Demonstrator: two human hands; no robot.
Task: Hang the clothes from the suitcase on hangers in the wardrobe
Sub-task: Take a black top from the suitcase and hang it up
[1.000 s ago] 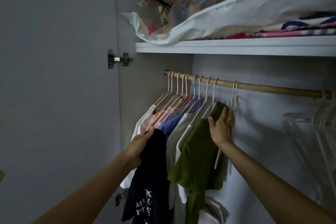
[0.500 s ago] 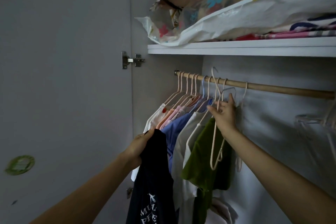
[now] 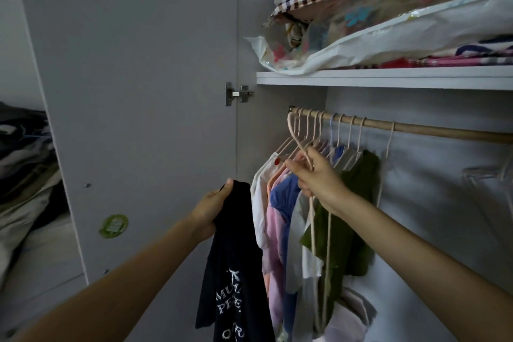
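Note:
My left hand grips the top of a dark navy T-shirt with white lettering, which hangs down in front of the open wardrobe. My right hand holds a pale pink empty hanger by its neck, off the wooden rail, with the hook pointing up and left. Several shirts hang on the rail's left end: white, pink, blue, grey and a green top. One more empty hanger hangs to the right of the green top.
The wardrobe door stands open on the left, with a green sticker. The shelf above the rail carries bagged bedding. A pile of clothes lies at far left. Clear hangers hang at the rail's right.
My right hand has lifted the empty pink hanger off the rail and carried it left, towards the navy shirt. The view has swung left.

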